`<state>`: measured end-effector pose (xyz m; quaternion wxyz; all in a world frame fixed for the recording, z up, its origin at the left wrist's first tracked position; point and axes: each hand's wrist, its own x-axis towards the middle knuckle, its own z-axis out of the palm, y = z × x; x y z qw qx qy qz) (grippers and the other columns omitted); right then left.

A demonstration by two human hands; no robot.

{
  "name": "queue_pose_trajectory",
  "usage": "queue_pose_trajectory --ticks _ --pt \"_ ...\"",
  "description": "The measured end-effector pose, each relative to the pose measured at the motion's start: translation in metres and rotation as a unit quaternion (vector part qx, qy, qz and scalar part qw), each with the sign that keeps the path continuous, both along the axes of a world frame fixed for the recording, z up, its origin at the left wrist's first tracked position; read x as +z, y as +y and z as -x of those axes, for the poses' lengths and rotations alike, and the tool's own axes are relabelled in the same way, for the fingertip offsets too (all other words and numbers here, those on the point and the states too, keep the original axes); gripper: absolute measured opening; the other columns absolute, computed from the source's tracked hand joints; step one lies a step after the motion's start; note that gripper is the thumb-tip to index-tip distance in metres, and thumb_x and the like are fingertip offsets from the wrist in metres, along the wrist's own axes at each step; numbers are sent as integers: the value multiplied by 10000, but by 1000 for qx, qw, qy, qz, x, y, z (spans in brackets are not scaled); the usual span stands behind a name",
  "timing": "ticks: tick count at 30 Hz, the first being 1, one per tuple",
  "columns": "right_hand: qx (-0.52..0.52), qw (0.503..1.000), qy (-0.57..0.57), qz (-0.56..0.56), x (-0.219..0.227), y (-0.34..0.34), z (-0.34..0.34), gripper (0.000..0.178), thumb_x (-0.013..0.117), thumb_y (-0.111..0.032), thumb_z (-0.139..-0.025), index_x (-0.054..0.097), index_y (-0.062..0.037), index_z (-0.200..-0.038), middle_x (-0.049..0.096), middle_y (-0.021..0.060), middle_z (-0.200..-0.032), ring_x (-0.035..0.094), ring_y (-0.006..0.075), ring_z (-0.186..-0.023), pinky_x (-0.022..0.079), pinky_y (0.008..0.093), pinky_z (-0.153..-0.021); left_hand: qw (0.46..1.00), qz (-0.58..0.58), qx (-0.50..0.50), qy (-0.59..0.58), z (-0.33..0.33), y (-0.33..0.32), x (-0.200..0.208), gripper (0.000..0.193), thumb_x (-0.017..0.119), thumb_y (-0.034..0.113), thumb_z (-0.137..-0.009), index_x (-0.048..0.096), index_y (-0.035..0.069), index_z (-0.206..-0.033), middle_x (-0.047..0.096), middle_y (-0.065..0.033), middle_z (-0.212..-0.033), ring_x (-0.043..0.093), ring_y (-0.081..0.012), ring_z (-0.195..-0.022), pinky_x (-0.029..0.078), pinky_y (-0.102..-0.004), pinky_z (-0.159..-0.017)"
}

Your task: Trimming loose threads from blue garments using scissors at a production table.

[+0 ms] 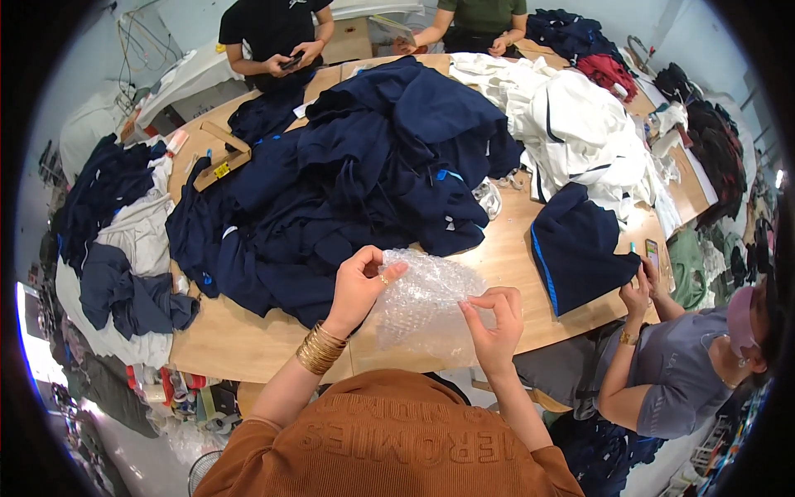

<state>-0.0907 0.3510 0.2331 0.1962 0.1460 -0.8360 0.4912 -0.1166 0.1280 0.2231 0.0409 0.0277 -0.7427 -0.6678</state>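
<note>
Over the counter's [228, 331] near edge, the left grip [359, 286] and right grip [498, 321] pinch bubble wrap [424, 300] at opposite sides, seemingly to keep it spread.

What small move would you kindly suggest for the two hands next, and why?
I would probably draw the left hand and right hand gently apart to smooth the clear bubble wrap, because it looks wrinkled between them, with the left hand pinching its upper left corner and the right hand at its right side.

Clear bubble wrap [418, 311] in both hands [356, 290] [497, 321], before a navy garment heap [356, 182].
</note>
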Motion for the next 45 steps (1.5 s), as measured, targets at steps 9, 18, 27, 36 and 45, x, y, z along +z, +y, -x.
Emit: queue_pose_trajectory --ticks 9,18,27,36,45 --pt "63 994 -42 -84 12 37 -2 226 711 -200 -727 625 -43 -865 617 90 -903 568 259 -891 426 349 -815 907 252 -273 197 -4 57 35 147 704 126 -746 640 23 -829 638 -68 -797 611 -180 -758 464 -281 -687" --pt "-10 994 -108 -11 31 54 -35 192 688 -144 -745 619 -38 -889 606 78 -802 585 222 -713 457 291 -619 905 167 -386 62 -4 68 13 202 707 202 -769 620 31 -829 617 -73 -775 599 -188 -743 465 -274 -695" --pt "133 962 -197 -131 19 19 -64 184 670 -209 -769 593 -54 -834 578 79 -858 562 267 -818 442 356 -699 874 180 -446 65 -38 26 21 195 688 216 -791 629 35 -835 623 -101 -723 614 -194 -631 485 -279 -587" --pt "129 934 -220 -249 19 -33 -96 203 640 -236 -784 601 -36 -795 570 112 -715 549 305 -776 423 400 -713 880 143 -439 114 -62 -26 -17 195 682 166 -776 616 42 -911 612 -110 -825 606 -221 -696 481 -297 -606" --pt "82 950 -230 -193 34 -35 -102 166 653 -184 -769 601 -30 -801 570 111 -730 543 296 -773 433 376 -691 881 112 -447 106 -63 -16 -2 157 684 163 -777 626 34 -846 603 -88 -764 580 -212 -633 466 -291 -579"
